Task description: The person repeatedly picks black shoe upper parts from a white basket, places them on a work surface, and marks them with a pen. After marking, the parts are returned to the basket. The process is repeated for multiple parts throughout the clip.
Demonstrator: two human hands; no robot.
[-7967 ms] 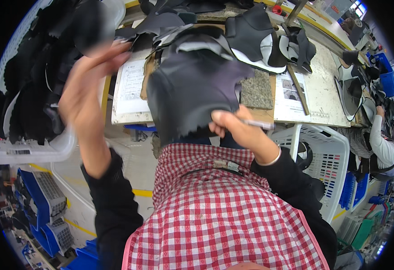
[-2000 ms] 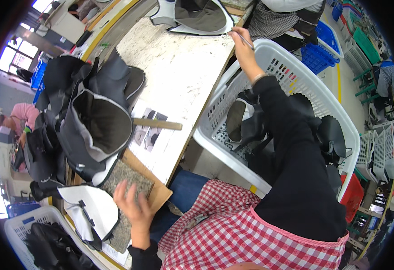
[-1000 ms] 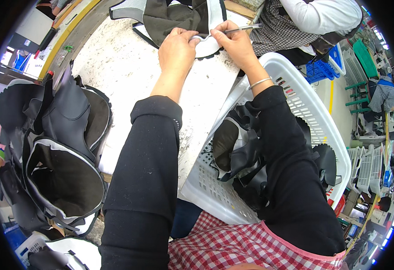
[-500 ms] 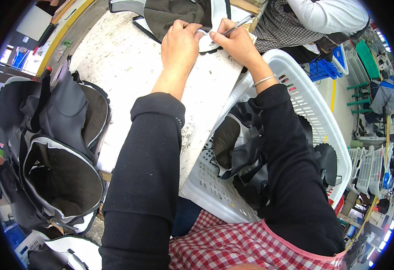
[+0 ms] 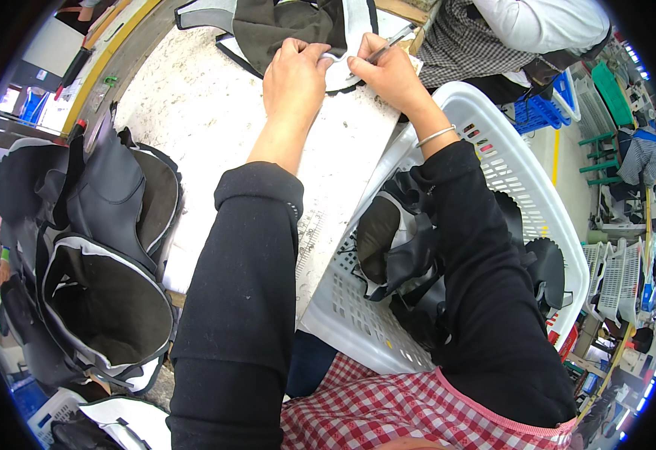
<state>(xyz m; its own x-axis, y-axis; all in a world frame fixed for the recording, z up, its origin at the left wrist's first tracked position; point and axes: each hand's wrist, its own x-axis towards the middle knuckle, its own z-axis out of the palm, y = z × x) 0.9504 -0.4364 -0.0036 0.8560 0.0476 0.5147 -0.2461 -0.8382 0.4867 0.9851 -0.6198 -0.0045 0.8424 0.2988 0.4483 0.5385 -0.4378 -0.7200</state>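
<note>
One white basket [image 5: 352, 321]: black pieces [image 5: 409, 264] inside | left fingers [image 5: 309, 51] pinching lined piece [image 5: 357, 26] | right fingers [image 5: 364, 69] gripping pen [image 5: 401, 35]

My left arm wears a plain black knit sleeve [image 5: 230, 322] at seven o'clock, ending at ten o'clock in a broad turned-back cuff [image 5: 257, 191] with small pale dots along its edge. At four, a matching black right sleeve [image 5: 485, 262]. Toward two, a slim silver-coloured bangle [image 5: 437, 136] circles my wrist below my bare right hand [image 5: 394, 77]. At five, my red-and-white checked cloth apron [image 5: 388, 405] has pinkish-red edging; dark blue trousers [image 5: 311, 366] show at six.
</note>
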